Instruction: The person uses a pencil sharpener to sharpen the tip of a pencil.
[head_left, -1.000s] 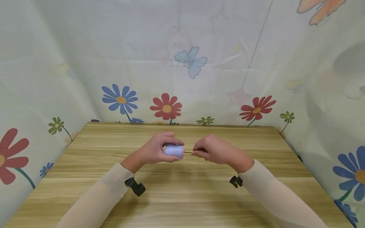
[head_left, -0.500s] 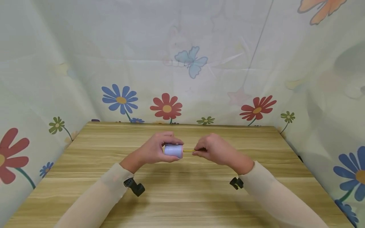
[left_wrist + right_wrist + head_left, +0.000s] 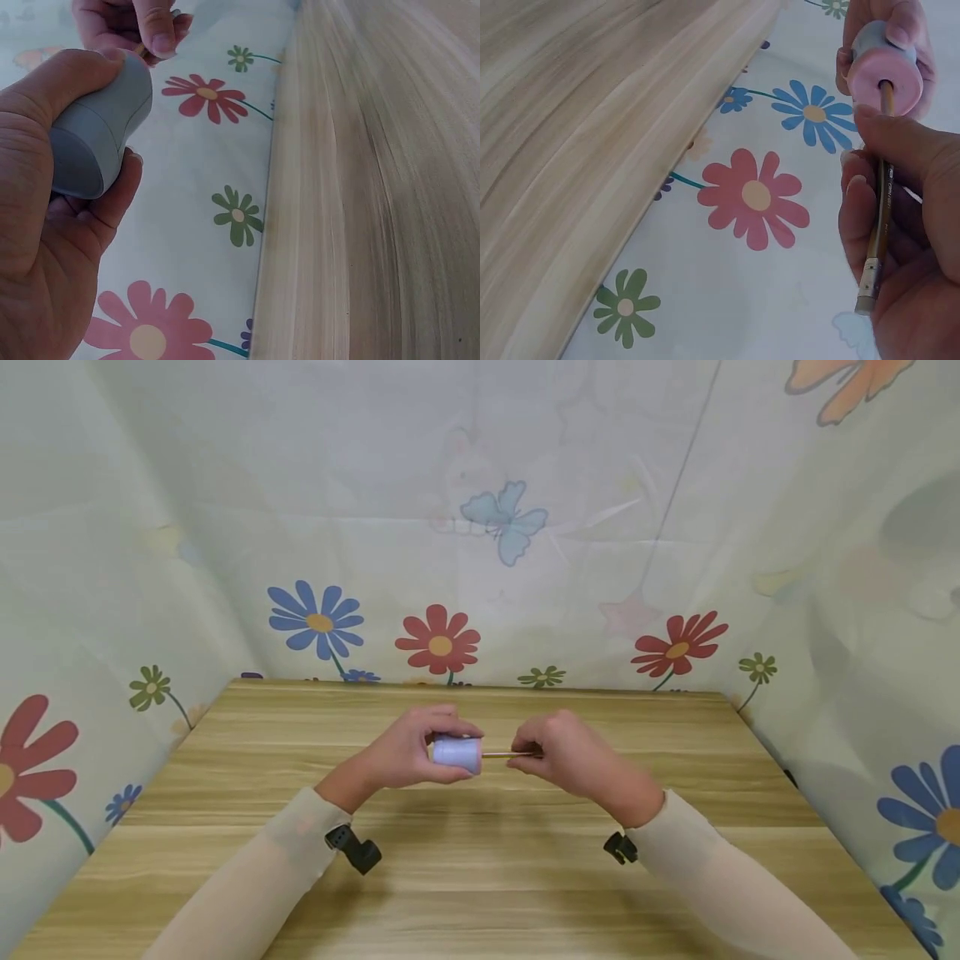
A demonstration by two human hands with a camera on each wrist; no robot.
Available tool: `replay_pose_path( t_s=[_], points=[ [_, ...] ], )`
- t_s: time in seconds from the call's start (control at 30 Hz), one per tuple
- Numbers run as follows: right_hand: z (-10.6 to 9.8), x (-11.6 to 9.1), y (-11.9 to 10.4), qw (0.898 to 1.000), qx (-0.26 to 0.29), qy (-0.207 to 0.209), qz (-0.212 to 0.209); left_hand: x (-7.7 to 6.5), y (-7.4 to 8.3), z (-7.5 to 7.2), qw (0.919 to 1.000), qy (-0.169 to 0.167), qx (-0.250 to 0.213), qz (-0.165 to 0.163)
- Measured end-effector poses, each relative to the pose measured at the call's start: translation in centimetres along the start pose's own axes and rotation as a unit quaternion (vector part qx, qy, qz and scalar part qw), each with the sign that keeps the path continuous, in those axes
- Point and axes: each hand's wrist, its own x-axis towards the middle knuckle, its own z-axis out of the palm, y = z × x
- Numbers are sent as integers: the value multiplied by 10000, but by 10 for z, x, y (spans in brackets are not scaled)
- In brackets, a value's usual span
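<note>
Above the middle of the table, my left hand [image 3: 401, 753] grips a pale blue pencil sharpener [image 3: 456, 755], thumb on one side and fingers on the other. Its pink end [image 3: 864, 75] faces right, with a pencil [image 3: 882, 217] in the hole. My right hand [image 3: 570, 760] pinches the pencil shaft between thumb and fingers, a short way from the sharpener. In the right wrist view the pencil runs back along the palm to a metal band and eraser [image 3: 865, 304]. The pencil's tip is hidden inside the sharpener.
Beneath both hands lies a wood-grain table [image 3: 480, 877]. A pale cloth [image 3: 375, 552] printed with flowers and a butterfly hangs behind it and along both sides. Black straps [image 3: 356, 850] with small devices sit at the wrists.
The right hand's fingers have shifted slightly along and around the pencil, and the shaft looks yellow in between and brown now. The left hand and the sharpener stay almost where they were.
</note>
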Motion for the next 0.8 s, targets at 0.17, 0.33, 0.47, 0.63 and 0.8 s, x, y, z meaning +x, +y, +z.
replay_pose_path(
  t_s=[0.17,0.33,0.47,0.63,0.8],
  points=[
    [1,-1,2,9977,-307,115,-590,-1,2,-1,10000,16,-84,-4],
    [-3,3,7,9955,-8,-314,-894,-3,3,-1,10000,-10,6,84],
    [-6,7,6,9954,142,-677,-660,-4,2,-2,10000,-11,14,48],
    [-1,7,5,9980,240,-580,-111,-6,-1,-3,9999,29,-92,-51],
    [4,4,1,9995,57,123,-279,-7,-3,-3,9997,104,-193,-86]
  ],
)
